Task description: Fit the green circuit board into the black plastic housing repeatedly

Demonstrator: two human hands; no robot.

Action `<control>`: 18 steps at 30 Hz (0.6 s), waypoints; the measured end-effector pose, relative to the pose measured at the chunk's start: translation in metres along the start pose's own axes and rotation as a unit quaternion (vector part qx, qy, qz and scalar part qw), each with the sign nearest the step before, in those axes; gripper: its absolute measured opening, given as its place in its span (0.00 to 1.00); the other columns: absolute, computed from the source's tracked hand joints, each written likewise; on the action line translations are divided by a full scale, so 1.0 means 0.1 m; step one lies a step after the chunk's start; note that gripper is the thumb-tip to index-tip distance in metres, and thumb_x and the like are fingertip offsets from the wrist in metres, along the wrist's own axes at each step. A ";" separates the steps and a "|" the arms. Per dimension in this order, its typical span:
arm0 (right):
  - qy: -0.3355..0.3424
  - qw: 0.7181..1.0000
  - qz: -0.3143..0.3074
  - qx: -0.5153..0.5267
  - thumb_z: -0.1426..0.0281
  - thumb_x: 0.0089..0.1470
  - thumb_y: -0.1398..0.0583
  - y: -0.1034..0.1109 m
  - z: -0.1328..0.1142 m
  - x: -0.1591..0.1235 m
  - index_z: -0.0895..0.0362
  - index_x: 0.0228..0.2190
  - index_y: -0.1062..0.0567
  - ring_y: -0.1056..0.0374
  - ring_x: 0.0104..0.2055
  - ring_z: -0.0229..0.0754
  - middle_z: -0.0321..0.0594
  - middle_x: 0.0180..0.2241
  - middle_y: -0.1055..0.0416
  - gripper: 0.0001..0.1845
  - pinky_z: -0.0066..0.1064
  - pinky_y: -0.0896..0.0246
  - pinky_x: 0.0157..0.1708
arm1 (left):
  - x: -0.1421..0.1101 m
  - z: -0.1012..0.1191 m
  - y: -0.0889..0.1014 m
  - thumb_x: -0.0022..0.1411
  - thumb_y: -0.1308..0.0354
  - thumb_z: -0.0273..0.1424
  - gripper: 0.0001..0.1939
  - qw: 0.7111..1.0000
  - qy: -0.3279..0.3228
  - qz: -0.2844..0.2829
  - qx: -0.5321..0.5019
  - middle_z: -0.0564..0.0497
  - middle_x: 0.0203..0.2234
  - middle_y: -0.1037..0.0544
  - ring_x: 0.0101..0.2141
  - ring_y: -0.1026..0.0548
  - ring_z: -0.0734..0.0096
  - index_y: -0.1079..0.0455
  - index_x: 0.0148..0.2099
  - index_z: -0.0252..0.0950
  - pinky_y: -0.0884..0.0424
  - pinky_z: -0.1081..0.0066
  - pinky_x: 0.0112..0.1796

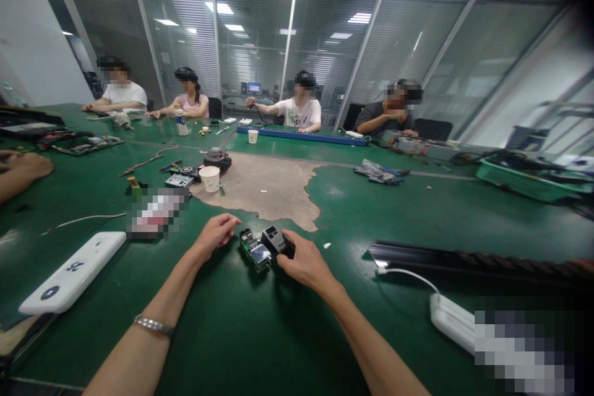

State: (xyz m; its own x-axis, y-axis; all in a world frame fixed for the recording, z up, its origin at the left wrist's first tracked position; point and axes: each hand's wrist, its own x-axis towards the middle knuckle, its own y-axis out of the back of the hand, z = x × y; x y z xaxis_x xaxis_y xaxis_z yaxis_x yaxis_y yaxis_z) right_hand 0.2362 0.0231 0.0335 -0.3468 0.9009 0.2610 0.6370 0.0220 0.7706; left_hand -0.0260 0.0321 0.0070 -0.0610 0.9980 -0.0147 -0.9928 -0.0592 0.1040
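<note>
Surface (399, 216) stretches wide and green, with a tan patch (273, 182) ahead. The left hand (216, 236) has bent fingers; whether they pinch anything, I cannot tell. Between it and the right hand (309, 262) sits a green circuit board (254, 252), and just beside that, a dark case (275, 239), pinched in the right hand's fingers.

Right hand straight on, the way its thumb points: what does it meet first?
Likely the board, with the case in the right hand leading. Whether case and board touch is unclear from this view.
</note>
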 end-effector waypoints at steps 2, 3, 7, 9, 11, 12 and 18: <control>-0.018 0.999 0.035 0.018 0.69 0.46 0.40 0.01 -0.02 0.02 0.55 0.51 0.29 0.27 0.43 0.51 0.45 0.41 0.24 0.27 0.40 0.34 0.44 | 0.00 0.00 0.00 0.57 0.43 0.46 0.19 1.000 0.000 0.002 -0.001 0.58 0.18 0.34 0.13 0.42 0.84 0.29 0.40 0.34 0.55 0.81 0.13; -0.024 0.997 0.060 0.035 0.68 0.48 0.41 0.02 -0.05 0.02 0.55 0.51 0.30 0.27 0.43 0.50 0.44 0.41 0.24 0.26 0.40 0.34 0.44 | 0.00 0.00 0.00 0.57 0.43 0.46 0.19 1.000 0.000 0.004 -0.002 0.58 0.18 0.34 0.13 0.42 0.83 0.29 0.40 0.34 0.54 0.81 0.13; 0.017 0.984 0.123 0.125 0.65 0.53 0.41 0.04 -0.23 0.00 0.55 0.52 0.31 0.28 0.46 0.47 0.43 0.45 0.26 0.24 0.37 0.35 0.47 | -0.01 0.00 0.01 0.57 0.43 0.46 0.20 1.000 -0.007 0.000 -0.011 0.58 0.18 0.34 0.13 0.42 0.83 0.29 0.40 0.34 0.53 0.81 0.13; 0.046 0.981 0.119 0.146 0.65 0.54 0.42 0.02 -0.32 -0.03 0.55 0.53 0.32 0.29 0.47 0.46 0.43 0.47 0.26 0.24 0.37 0.35 0.47 | -0.01 0.00 0.02 0.57 0.43 0.46 0.20 1.000 -0.007 -0.003 -0.013 0.58 0.19 0.34 0.13 0.41 0.83 0.29 0.40 0.34 0.53 0.81 0.14; 0.063 0.982 0.107 0.145 0.66 0.54 0.41 -0.03 -0.40 -0.06 0.55 0.53 0.32 0.29 0.47 0.46 0.43 0.47 0.27 0.24 0.37 0.35 0.48 | -0.01 -0.01 0.02 0.57 0.43 0.46 0.19 1.000 -0.010 -0.006 -0.014 0.58 0.19 0.34 0.13 0.41 0.83 0.30 0.40 0.34 0.53 0.81 0.14; 0.068 0.983 0.102 0.140 0.66 0.53 0.41 -0.07 -0.43 -0.07 0.55 0.53 0.31 0.29 0.47 0.46 0.42 0.47 0.27 0.24 0.37 0.35 0.49 | -0.01 -0.01 0.02 0.57 0.43 0.46 0.19 1.000 -0.014 -0.006 -0.013 0.58 0.19 0.34 0.13 0.41 0.83 0.30 0.40 0.34 0.53 0.81 0.14; 0.090 0.990 0.081 0.070 0.66 0.53 0.42 -0.22 -0.55 -0.09 0.56 0.52 0.30 0.30 0.46 0.48 0.44 0.45 0.26 0.23 0.39 0.36 0.49 | 0.00 -0.02 0.01 0.56 0.42 0.46 0.18 1.000 -0.017 0.005 -0.020 0.59 0.18 0.34 0.12 0.42 0.83 0.30 0.36 0.35 0.52 0.81 0.13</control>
State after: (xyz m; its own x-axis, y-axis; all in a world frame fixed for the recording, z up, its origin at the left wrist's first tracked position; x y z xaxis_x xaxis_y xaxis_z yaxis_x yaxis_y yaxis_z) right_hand 0.1871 -0.0091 0.0463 -0.3413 0.8057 0.4841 0.7788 -0.0460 0.6256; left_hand -0.0272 0.0319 0.0051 -0.0679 0.9975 0.0199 -0.9956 -0.0690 0.0638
